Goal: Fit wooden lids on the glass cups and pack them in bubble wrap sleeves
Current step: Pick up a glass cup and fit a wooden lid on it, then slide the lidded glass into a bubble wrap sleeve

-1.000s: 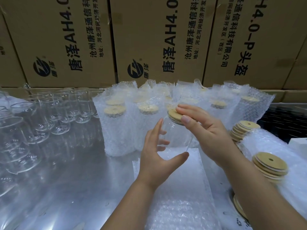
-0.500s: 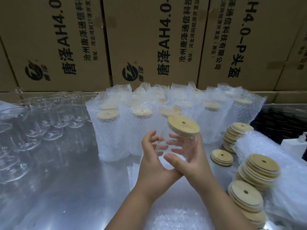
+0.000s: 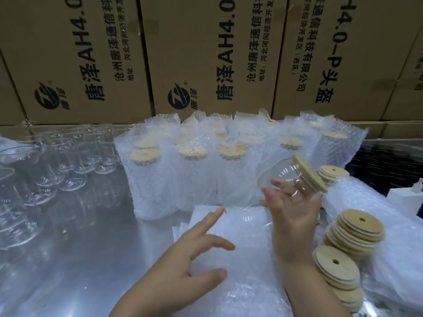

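My right hand (image 3: 291, 210) holds a clear glass cup (image 3: 280, 173) tilted to the right, with a round wooden lid (image 3: 309, 176) fitted on its mouth. The fingers curl round the cup's lower part. My left hand (image 3: 194, 255) hovers with spread fingers over a flat stack of bubble wrap sleeves (image 3: 240, 225) on the metal table (image 3: 80, 259). It holds nothing. Behind stand several wrapped lidded cups (image 3: 194, 170) in a row.
Several bare glass cups (image 3: 52, 170) crowd the table's left side. Stacks of wooden lids (image 3: 352, 234) lie at the right, with another stack (image 3: 330, 173) behind the held cup. Cardboard boxes (image 3: 206, 53) wall off the back. More bubble wrap (image 3: 389, 213) lies at the far right.
My left hand let go of the cup and dropped to the sleeve stack. My right hand tipped the lidded cup to the right.
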